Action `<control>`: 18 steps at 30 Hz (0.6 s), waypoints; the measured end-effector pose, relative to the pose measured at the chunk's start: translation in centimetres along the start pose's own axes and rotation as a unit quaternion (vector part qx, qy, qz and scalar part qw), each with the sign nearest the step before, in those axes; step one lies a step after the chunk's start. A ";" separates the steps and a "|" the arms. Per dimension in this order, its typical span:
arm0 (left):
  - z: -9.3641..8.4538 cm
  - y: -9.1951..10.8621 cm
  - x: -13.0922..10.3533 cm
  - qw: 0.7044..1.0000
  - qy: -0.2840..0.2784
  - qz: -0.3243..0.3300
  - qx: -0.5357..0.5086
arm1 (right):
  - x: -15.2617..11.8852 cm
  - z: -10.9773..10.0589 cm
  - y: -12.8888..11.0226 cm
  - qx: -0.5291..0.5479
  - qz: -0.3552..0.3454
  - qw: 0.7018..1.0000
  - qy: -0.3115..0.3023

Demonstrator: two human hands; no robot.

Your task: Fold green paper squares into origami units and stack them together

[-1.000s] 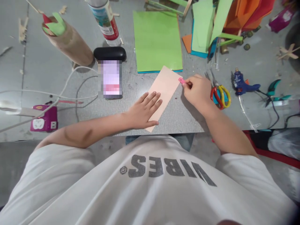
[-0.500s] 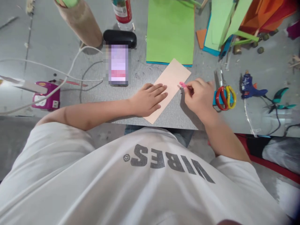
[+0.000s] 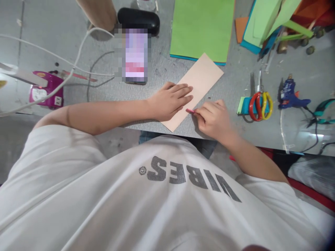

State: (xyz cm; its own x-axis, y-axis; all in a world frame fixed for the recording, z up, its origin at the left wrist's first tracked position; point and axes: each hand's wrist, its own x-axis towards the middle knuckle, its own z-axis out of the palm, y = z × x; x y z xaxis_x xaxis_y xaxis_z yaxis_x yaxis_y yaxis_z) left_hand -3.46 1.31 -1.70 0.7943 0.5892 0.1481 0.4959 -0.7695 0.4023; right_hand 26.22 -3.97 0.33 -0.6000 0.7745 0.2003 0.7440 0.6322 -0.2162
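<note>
A pale peach paper strip [image 3: 205,75] lies slantwise on the grey table, its upper end overlapping a green sheet [image 3: 201,31]. My left hand [image 3: 170,101] rests flat across the strip, fingers spread toward the right. Pinched between thumb and fingers of my right hand [image 3: 213,118] is a small pink tool [image 3: 190,111]; its exact kind is too small to make out. The tip of the tool is at the strip's right edge, close to my left fingertips.
Scissors [image 3: 259,106] with red and yellow handles and a blue glue gun [image 3: 291,94] lie at right. A phone [image 3: 134,57] and black case [image 3: 138,21] are behind my left hand. At left stands a purple power socket [image 3: 48,90] with white cables.
My right hand has moved down and left along the strip's edge with the pink tool. My left hand stays flat on the strip. The camera view has shifted a little.
</note>
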 end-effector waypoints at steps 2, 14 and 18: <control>-0.1 0.0 0.0 1.000 -0.003 -0.002 0.000 | -0.1 0.3 -1.3 0.006 -0.024 1.000 0.008; 0.4 -0.2 0.0 1.000 -0.007 -0.005 -0.005 | -0.8 0.9 -6.7 0.023 -0.172 0.983 0.060; 0.3 0.0 -0.1 1.000 -0.007 0.000 -0.012 | -0.9 0.9 -6.6 0.043 -0.206 0.976 0.063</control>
State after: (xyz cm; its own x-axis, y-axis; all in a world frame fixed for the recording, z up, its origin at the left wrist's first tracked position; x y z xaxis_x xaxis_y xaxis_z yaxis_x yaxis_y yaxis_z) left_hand -3.49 1.18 -1.95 0.7996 0.5852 0.1347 0.4873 -0.7634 0.4240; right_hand 21.59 -8.77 0.75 -0.7978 0.4491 0.4022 0.4164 0.8929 -0.1710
